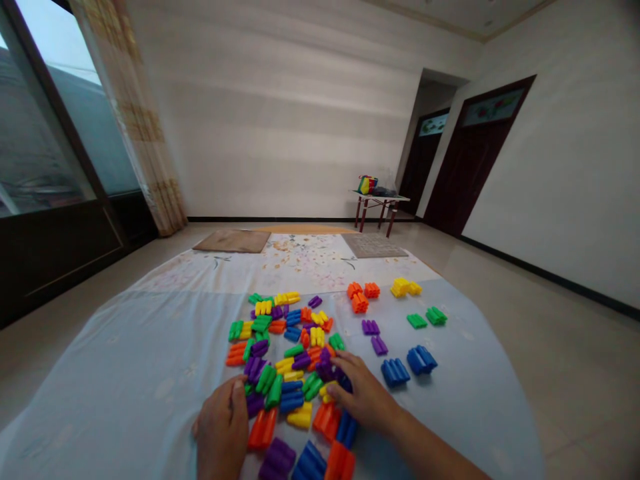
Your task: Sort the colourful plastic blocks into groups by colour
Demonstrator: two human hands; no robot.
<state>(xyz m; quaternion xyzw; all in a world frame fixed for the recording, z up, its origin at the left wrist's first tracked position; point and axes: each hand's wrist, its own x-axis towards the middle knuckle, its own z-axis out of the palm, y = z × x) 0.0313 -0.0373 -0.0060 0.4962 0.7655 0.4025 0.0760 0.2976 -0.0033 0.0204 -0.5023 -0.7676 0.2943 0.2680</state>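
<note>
Many ridged plastic pieces in purple, green, yellow, orange and blue lie in a mixed pile on the cloth-covered table (125,347). My left hand (223,427) rests at the pile's left edge, its fingers curled beside a purple piece (255,403); what it holds, if anything, is hidden. On the pile's right side my right hand (363,393) reaches in with thumb and fingers apart, around a purple piece (325,367) and near a yellow piece (326,392). Same-coloured pieces lie apart at the right: orange (359,303), yellow (400,287), green (437,316), purple (379,345) and blue (395,373).
Near the table's far edge lie a brown mat (233,241) at left and a greyish mat (374,245) at right. Beyond, a small table (383,198) by the wall bears a colourful bag (367,185). A curtain (135,120) hangs at left.
</note>
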